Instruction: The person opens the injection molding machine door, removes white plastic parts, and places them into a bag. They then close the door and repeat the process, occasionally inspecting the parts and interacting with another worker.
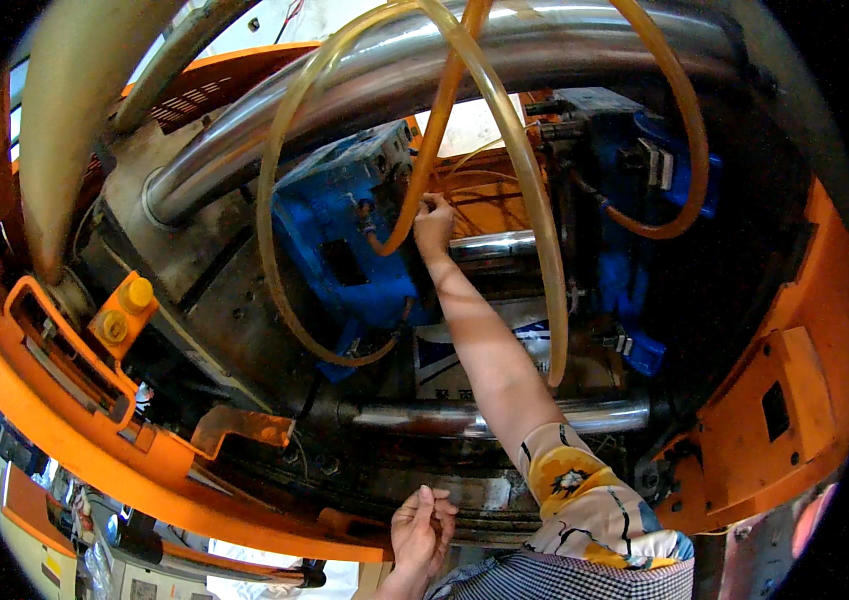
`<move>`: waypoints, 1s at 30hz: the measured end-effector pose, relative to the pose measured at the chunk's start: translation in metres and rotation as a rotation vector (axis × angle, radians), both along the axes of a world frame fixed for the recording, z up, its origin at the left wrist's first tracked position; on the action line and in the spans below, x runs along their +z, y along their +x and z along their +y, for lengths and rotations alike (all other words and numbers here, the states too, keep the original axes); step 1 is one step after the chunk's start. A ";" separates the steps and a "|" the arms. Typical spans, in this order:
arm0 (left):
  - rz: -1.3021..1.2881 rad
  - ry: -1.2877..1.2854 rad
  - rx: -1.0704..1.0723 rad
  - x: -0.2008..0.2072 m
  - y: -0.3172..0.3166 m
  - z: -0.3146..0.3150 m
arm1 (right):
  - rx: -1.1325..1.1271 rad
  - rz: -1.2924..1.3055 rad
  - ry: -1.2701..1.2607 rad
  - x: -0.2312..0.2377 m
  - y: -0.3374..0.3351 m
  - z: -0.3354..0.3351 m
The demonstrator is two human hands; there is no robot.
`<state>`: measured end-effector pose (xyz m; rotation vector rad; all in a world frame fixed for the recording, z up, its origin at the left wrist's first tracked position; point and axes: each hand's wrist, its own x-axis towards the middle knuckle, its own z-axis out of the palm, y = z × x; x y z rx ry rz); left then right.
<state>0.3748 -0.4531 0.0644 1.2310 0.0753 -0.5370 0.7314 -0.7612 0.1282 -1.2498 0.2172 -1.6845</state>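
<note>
Text | blue-and-white printed sheet point(444, 377) | dark characters | too small to read

Gap lay right of the left blue block point(382, 295), steel bar point(585, 45) crossed above, yellow hose point(267, 190) looped in front.

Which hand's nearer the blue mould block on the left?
Right. The right hand is beside the blue mould block; the left hand is well below it, by the orange front rail.

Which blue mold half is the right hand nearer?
The left mold half, with a dark square patch; the right hand is beside it, the right mold half across the gap.
</note>
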 end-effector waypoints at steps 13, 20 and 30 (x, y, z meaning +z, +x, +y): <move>0.008 -0.012 0.004 0.004 0.001 -0.002 | -0.172 0.152 -0.067 0.005 -0.012 0.011; -0.025 -0.026 -0.009 0.000 0.003 -0.003 | -0.944 0.159 -0.542 -0.023 0.010 -0.031; -0.022 0.000 0.025 0.002 0.002 0.002 | -0.063 0.132 -0.082 0.019 -0.035 0.024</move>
